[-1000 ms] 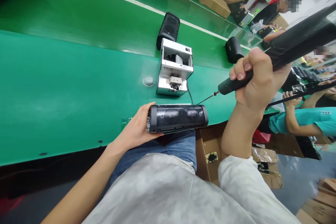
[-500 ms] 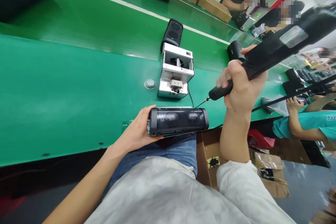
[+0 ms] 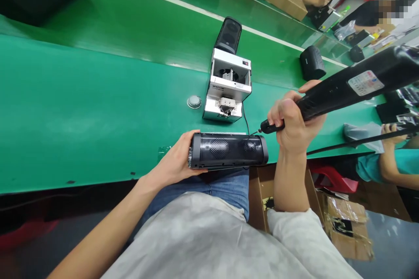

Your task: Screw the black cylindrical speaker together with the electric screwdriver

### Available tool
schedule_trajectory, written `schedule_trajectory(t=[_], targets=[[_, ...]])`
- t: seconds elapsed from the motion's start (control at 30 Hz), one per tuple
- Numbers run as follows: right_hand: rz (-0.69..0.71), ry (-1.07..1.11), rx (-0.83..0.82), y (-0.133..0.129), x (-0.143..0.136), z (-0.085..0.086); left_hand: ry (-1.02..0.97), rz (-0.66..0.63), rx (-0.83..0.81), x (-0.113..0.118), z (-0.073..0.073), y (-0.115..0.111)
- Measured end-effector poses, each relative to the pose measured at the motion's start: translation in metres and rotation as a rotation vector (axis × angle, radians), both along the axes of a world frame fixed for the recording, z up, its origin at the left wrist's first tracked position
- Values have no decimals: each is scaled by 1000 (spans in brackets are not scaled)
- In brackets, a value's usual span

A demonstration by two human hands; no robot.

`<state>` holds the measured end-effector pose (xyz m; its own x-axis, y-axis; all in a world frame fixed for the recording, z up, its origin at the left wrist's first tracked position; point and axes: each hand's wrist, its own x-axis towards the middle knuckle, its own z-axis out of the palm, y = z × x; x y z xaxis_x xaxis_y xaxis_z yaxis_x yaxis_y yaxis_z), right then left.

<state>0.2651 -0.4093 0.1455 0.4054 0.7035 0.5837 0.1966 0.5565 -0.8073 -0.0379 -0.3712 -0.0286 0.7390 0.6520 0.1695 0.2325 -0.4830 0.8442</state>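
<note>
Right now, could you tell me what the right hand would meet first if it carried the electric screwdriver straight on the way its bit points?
The right hand aims the electric screwdriver down-left; its bit would probably first meet the top rear of the black speaker steadied by the left hand, though depth is unclear.

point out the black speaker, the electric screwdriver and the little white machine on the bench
black speaker (image 3: 229,151): head view, on its perforated front.
electric screwdriver (image 3: 343,88): head view, on its black body beyond the right hand.
white machine (image 3: 229,91): head view, on its front panel under the open top.
</note>
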Motion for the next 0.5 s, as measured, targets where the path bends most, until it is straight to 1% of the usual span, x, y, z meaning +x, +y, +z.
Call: schedule_trajectory(t=[0.3,0.37,0.43,0.5], targets=[[3,48,9,3,0,-5,-55,15,0,1,-7,0],[15,45,-17,6,2,-4,-78,20,15,1,-8,0],[35,29,-54,6,5,4,-92,25,34,1,-7,0],[57,14,-56,5,5,18,-92,27,45,1,-5,-1]])
